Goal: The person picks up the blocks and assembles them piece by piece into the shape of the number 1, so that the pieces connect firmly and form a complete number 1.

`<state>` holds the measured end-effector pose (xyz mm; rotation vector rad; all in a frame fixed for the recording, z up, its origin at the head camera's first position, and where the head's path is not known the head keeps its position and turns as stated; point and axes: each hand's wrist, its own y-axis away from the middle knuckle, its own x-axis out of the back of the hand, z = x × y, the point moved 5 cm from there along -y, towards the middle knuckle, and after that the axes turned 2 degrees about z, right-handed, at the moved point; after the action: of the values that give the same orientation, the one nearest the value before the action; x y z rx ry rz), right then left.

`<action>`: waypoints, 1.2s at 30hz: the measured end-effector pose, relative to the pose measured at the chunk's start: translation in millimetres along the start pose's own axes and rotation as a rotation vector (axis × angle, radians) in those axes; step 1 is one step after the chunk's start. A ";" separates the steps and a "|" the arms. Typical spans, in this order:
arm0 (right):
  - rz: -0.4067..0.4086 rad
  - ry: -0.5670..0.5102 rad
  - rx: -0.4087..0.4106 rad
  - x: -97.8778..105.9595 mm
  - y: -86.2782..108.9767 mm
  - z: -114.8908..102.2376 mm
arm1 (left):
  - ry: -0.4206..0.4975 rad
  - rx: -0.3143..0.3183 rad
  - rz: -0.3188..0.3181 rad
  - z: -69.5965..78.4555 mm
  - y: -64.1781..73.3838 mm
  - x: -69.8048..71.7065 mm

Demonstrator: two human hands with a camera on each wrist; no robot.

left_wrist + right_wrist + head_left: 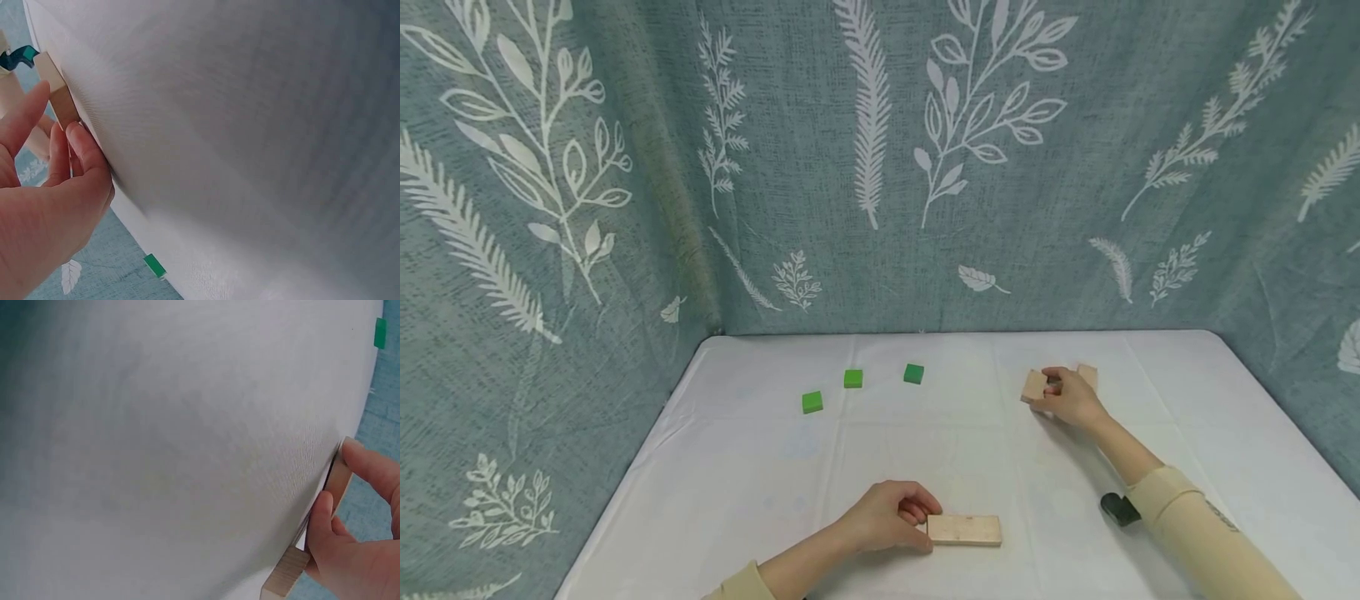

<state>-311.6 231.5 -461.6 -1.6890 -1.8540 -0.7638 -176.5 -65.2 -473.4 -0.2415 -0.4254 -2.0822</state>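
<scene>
Near the table's front, my left hand (pixel 887 518) pinches the left end of a long pale wooden block (pixel 964 530) lying flat on the white cloth. In the left wrist view, the thumb and fingertips sit at opposite sides of this block's end (pixel 65 106). Farther back on the right, my right hand (pixel 1073 402) holds a smaller wooden block (pixel 1034 386) between thumb and fingers. That block (pixel 338 480) appears in the right wrist view, partly covered by the fingertips. Just behind the right hand lies another wooden block (pixel 1087 377), partly hidden by it.
Two light green blocks (pixel 812 402) and a darker green block (pixel 913 373) lie toward the back left and middle of the white-covered table (pixel 715 467). A dark object (pixel 1118 508) shows beside the right sleeve. Patterned cloth (pixel 820 167) hangs behind and at both sides.
</scene>
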 end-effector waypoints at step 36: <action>-0.121 -0.265 -0.047 -22.5 29.1 -19.9 | -0.012 -0.001 -0.005 -0.1 -0.4 -0.4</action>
<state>-280.5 203.5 -461.5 -1.7920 -2.1498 -0.6613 -176.7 -64.8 -473.7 -0.2535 -0.4325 -2.0873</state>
